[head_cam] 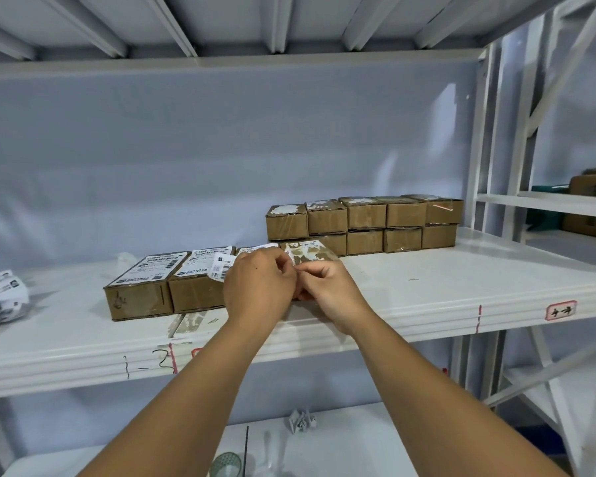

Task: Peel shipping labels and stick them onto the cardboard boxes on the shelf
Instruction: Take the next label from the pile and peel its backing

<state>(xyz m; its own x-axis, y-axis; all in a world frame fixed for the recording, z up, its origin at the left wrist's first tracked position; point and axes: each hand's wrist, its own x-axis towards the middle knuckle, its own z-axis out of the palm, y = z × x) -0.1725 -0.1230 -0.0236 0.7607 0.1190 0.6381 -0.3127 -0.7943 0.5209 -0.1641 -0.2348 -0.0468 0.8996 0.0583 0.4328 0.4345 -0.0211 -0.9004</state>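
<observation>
My left hand [258,287] and my right hand [327,290] meet above the front row of cardboard boxes, both pinching a white shipping label [222,266] that curls out to the left of my left hand. Two labelled boxes [141,287] [197,284] stand at the left of that row on the white shelf [427,287]. Behind my hands lies a box [307,253] with torn label remains on top. A two-layer stack of brown boxes [365,222] fills the back right.
A pile of crumpled label sheets [0,297] lies at the shelf's left end. Torn backing strips [186,321] sit near the front edge. On the lower shelf are a tape roll [226,464] and crumpled paper [301,420]. More boxes [590,201] stand on the neighbouring rack.
</observation>
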